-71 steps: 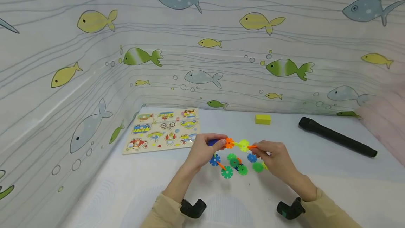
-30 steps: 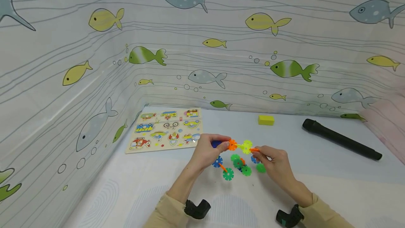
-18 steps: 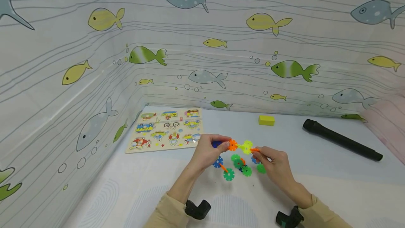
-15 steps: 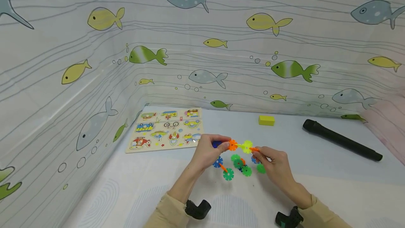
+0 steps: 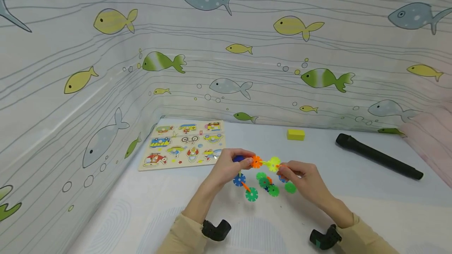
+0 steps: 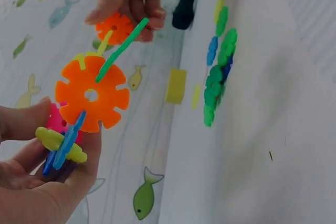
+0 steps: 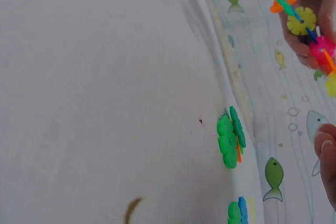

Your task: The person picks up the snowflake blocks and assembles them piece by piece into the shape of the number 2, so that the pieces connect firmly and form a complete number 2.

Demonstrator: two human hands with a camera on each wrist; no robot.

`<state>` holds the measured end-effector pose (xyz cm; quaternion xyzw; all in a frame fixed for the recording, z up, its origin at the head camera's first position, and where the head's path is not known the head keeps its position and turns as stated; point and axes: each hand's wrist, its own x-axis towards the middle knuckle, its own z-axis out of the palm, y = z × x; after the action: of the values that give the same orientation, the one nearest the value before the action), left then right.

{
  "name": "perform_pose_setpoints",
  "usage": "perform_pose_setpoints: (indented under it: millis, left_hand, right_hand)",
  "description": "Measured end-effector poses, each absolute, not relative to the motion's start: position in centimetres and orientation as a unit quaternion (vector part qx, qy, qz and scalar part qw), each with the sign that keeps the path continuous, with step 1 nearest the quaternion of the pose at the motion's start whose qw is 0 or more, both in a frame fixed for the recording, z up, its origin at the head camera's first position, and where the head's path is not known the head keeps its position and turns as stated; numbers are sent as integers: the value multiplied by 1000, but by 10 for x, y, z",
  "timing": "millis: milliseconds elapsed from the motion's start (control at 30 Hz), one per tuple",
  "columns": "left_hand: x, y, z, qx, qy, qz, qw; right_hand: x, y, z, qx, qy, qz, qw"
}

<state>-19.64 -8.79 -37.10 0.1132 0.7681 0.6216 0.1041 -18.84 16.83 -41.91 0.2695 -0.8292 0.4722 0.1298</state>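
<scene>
Above the bench (image 5: 300,222), the fingers of the left hand (image 5: 225,168) grip a chain of notched plastic discs (image 5: 257,162) and those of the right hand (image 5: 307,176) pinch an orange disc (image 6: 121,29) at its end. Green discs (image 5: 273,190) lie beneath; farther back are a vehicle puzzle board (image 5: 182,151), a yellow block (image 5: 295,135) and a microphone-like black stick (image 5: 378,156).

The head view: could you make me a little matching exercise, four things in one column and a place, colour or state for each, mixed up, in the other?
1. picture board
2. microphone
3. block
4. right hand

A. black, lying at an angle
B. pinching an orange disc
C. printed with vehicles
D. yellow, between board and microphone

Pairs: 1-C, 2-A, 3-D, 4-B
</scene>
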Motion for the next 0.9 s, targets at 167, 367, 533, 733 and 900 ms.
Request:
perform_pose_setpoints:
  millis: [167,367,533,733,900]
  left_hand:
    - [-196,-86,-373,122,768,620,110]
    - [-196,-85,-375,135,772,608,123]
    - [-197,-82,-378,150,775,595,151]
    - [-197,-82,-380,151,772,598,153]
    - [-198,-84,-380,139,806,565,109]
  right_hand:
    - [-186,167,-416,222,-848,477,61]
    - [-188,168,-407,172,-866,470,-6]
    - [-191,169,-403,161,-847,496,-100]
    - [-190,171,-399,149,-800,548,-195]
    - [-190,171,-403,150,-782,569,-203]
